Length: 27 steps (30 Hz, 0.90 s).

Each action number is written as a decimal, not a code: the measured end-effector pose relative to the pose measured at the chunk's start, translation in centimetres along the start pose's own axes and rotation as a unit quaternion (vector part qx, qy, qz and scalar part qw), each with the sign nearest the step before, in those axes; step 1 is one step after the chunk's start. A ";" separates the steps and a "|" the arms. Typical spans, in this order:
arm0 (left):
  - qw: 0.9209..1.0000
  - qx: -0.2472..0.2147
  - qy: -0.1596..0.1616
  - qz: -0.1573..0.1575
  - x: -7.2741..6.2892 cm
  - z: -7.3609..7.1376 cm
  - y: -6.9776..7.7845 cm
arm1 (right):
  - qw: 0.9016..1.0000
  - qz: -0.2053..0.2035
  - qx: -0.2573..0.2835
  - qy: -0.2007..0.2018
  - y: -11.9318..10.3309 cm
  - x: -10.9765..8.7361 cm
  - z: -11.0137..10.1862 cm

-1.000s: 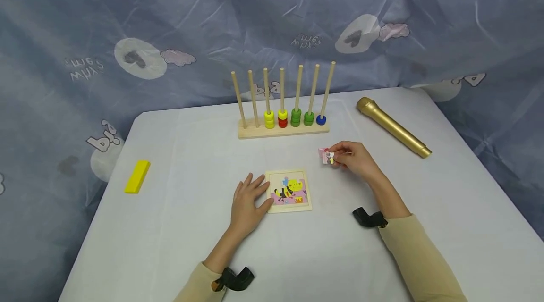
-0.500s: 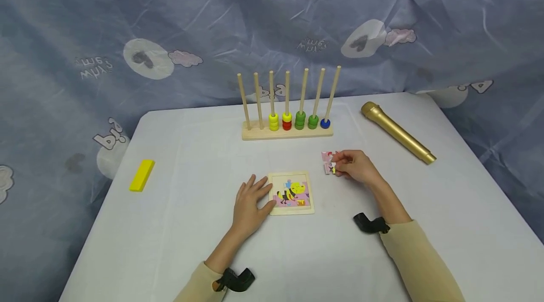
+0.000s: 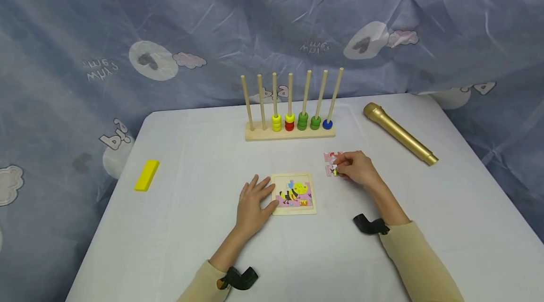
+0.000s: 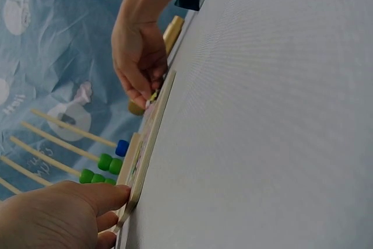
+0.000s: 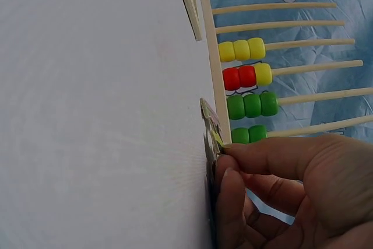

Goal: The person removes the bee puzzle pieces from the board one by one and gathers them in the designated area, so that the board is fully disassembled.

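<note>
A square wooden puzzle tray (image 3: 315,198) lies on the white table, partly filled with pieces of a bee picture. My left hand (image 3: 253,205) rests at its left edge, fingers spread, the thumb touching the rim in the left wrist view. Right of the tray, my right hand (image 3: 358,168) pinches a small puzzle piece (image 3: 334,169) with white and yellow on it between thumb and fingertips. Pink puzzle pieces (image 3: 330,155) lie right beside and partly under those fingers. The right wrist view shows the pinched piece (image 5: 218,138) tilted close over the table, its lower part hidden.
Behind the tray stands a wooden bead rack (image 3: 291,135) with upright pegs and yellow, red, green and blue beads. A gold toy microphone (image 3: 399,133) lies at the back right. A yellow block (image 3: 147,175) is at the left. Patterned cloth (image 3: 238,19) hangs behind the table.
My right hand has come slightly nearer and lower with the pinched piece, and more of the pink pieces shows beside it. The left hand stays on the tray; the whole view has shifted a little.
</note>
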State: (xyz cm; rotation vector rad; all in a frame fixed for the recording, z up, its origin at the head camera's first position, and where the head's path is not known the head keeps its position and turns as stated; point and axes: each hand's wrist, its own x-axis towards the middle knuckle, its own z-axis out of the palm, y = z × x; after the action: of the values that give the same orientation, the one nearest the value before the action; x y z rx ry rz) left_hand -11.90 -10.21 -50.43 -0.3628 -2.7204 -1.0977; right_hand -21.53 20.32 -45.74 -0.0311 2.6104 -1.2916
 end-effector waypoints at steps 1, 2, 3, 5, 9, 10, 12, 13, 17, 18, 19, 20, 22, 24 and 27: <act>1.000 0.001 0.002 0.001 0.0 0.0 0.0 | 1.000 0.000 0.000 0.002 0.0 0.0 0.0; 1.000 0.002 0.004 0.001 0.0 0.1 0.0 | 1.000 0.000 0.000 0.003 0.0 0.1 0.0; 1.000 0.003 0.006 0.001 0.0 0.1 -0.1 | 1.000 0.001 0.000 0.004 0.0 0.1 0.0; 1.000 0.003 0.006 -0.001 0.0 0.1 -0.1 | 1.000 0.003 -0.006 0.007 -0.1 0.1 0.1; 1.000 0.000 0.006 -0.001 0.0 0.1 -0.1 | 0.999 -0.010 -0.028 0.018 0.1 0.2 0.2; 1.000 -0.001 0.006 0.000 0.0 0.1 -0.1 | 0.999 -0.015 -0.035 0.025 0.1 0.2 0.3; 1.000 -0.002 0.007 0.001 0.1 0.1 -0.1 | 0.998 -0.023 -0.051 0.038 0.2 0.2 0.3; 1.000 -0.002 0.006 0.001 0.1 0.1 -0.1 | 0.997 -0.027 -0.059 0.046 0.2 0.2 0.3; 1.000 -0.002 0.004 0.001 0.1 0.0 0.0 | 0.994 -0.034 -0.079 0.064 0.2 0.1 0.3; 1.000 -0.002 0.003 0.000 0.1 0.0 0.0 | 0.994 -0.035 -0.080 0.066 0.2 0.1 0.3; 1.000 -0.002 0.002 -0.001 0.1 0.0 0.0 | 0.994 -0.035 -0.078 0.065 0.2 0.1 0.3; 1.000 -0.002 0.001 -0.002 0.1 0.0 0.0 | 0.994 -0.035 -0.077 0.065 0.1 0.0 0.3; 1.000 -0.002 -0.001 -0.004 0.1 0.1 0.0 | 0.995 -0.034 -0.073 0.063 0.0 0.0 0.3; 1.000 -0.001 -0.002 -0.007 0.1 0.1 0.0 | 0.996 -0.031 -0.067 0.059 -0.1 -0.1 0.2; 1.000 0.000 -0.002 -0.007 0.1 0.1 0.0 | 0.998 -0.016 -0.034 0.041 -0.2 -0.2 -0.1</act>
State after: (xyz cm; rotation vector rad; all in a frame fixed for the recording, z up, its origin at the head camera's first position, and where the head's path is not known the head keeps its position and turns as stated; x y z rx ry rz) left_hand -11.98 -10.12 -50.44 -0.3475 -2.7296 -1.1023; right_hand -21.40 20.32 -45.53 -0.0316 2.7330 -1.2402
